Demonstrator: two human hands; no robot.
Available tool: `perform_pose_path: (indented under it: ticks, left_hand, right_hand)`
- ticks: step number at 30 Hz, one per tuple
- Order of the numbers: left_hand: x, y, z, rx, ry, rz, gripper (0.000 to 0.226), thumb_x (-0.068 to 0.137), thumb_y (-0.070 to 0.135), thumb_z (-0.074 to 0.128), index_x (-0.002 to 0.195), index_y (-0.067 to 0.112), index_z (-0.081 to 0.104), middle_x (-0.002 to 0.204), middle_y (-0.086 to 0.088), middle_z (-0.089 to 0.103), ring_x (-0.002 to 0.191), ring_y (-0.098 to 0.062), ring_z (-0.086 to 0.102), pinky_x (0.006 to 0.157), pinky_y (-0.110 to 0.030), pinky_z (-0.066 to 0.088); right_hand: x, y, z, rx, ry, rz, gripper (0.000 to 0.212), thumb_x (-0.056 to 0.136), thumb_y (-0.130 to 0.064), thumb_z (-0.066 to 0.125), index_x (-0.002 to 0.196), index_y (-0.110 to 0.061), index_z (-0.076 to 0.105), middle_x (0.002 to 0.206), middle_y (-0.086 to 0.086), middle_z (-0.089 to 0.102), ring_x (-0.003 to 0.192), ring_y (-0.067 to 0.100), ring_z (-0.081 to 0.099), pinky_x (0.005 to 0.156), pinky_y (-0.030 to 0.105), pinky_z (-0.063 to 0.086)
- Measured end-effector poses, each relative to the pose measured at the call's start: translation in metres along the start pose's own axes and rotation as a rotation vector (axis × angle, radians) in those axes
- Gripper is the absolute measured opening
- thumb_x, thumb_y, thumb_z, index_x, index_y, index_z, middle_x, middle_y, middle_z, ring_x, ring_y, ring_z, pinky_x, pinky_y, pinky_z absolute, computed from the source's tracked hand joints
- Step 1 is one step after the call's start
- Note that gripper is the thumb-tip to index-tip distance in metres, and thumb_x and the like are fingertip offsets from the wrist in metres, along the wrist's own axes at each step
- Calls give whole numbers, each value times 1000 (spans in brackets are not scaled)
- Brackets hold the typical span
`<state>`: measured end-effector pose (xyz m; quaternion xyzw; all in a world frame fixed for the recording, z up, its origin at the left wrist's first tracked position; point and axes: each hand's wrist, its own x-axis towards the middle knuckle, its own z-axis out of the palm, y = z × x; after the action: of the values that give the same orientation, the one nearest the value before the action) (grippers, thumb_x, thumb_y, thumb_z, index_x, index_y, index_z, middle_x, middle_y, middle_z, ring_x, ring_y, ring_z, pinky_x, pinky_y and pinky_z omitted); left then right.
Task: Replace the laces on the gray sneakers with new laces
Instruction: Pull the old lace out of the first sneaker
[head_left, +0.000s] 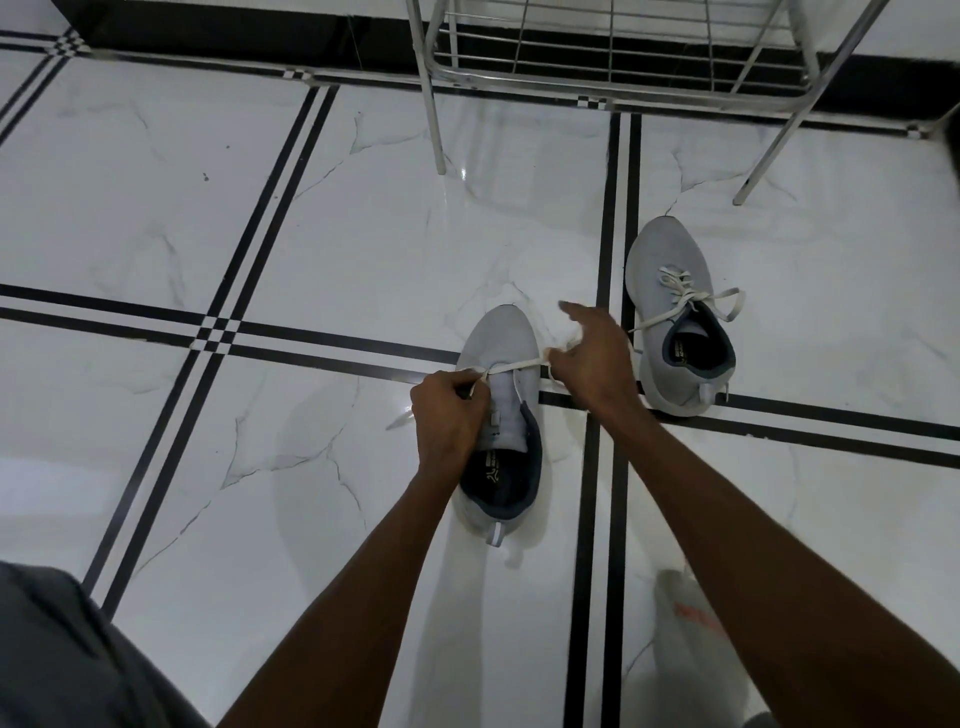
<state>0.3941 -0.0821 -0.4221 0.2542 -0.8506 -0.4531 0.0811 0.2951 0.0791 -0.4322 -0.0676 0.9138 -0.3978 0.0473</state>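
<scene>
On the white marble floor, left hand and right hand each pinch the limp flat white lace across the near gray knit sneaker — soft, best held near its ends.

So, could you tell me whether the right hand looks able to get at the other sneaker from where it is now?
Probably yes. The right hand sits just beside the second sneaker with only bare floor between them, but it is pinching the lace and would need to let go first.

near sneaker left of laced sneaker
</scene>
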Motion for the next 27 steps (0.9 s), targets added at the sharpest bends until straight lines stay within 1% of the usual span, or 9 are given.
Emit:
perform_pose_path:
  ticks: [2,4,6,11,14,18,20,23,27]
  left_hand:
    - [1,2,0,3,-10,-3,19,91,19,70,103,9,80,90,-5,79,73,-5,66,82,-25,57]
    - [2,2,0,-1,-9,-10,19,91,20,71,103,9,81,92,-6,79,77,-10,69,85,-28,58]
    - [2,1,0,10,-3,-28,20,91,21,72,106,9,80,96,-7,79,84,-14,72,90,-29,58]
    - [2,-6,-4,-9,6,-33,23,93,24,71,108,10,80,98,-5,79,86,-12,73,89,-29,59]
    - [1,-4,-4,-24,0,-21,18,92,21,71,104,11,81,94,-3,79,82,-10,72,86,-27,59]
    - [-1,-2,-1,-22,-19,-8,16,90,19,71,100,12,81,91,-1,79,81,-10,71,84,-24,58]
    - [0,-2,0,-16,-20,-9,16,90,20,72,100,11,81,91,-2,79,82,-12,72,82,-21,56]
    - [1,-2,0,-11,-13,-14,17,91,22,72,99,10,81,92,-4,79,81,-13,72,83,-23,57]
    - [0,-7,0,-2,4,-21,16,91,21,72,100,11,81,92,-3,79,82,-13,72,87,-28,57]
  right_hand:
    - [-5,-9,18,-14,-117,-108,42,84,-17,74,124,-8,68,119,15,66,107,25,61,97,32,47]
    - [-6,-15,31,-106,-167,-159,16,84,-25,71,88,-10,77,91,11,71,86,22,64,82,39,53]
    - [-3,-15,35,-172,-185,-162,18,85,-19,71,72,-8,76,76,7,70,72,19,62,70,38,53]
    - [5,3,14,-115,113,71,21,82,-4,57,66,1,70,66,13,67,59,20,58,64,27,47]
    - [6,17,-9,-153,233,249,16,84,-6,59,80,-2,74,81,13,71,71,21,65,64,20,39]
    - [-3,0,9,30,40,-23,48,83,-13,74,129,-6,63,125,10,55,102,23,59,91,26,45]
    - [-3,-5,26,-13,-111,-94,43,83,-22,77,123,-7,69,122,11,60,103,24,61,93,34,50]
    - [-5,-10,38,-93,-174,-132,15,83,-22,76,83,-7,79,86,8,70,80,18,62,76,34,52]
    - [-8,-10,39,-229,-152,-141,21,90,-16,62,73,-8,72,83,5,66,72,17,57,63,32,46]
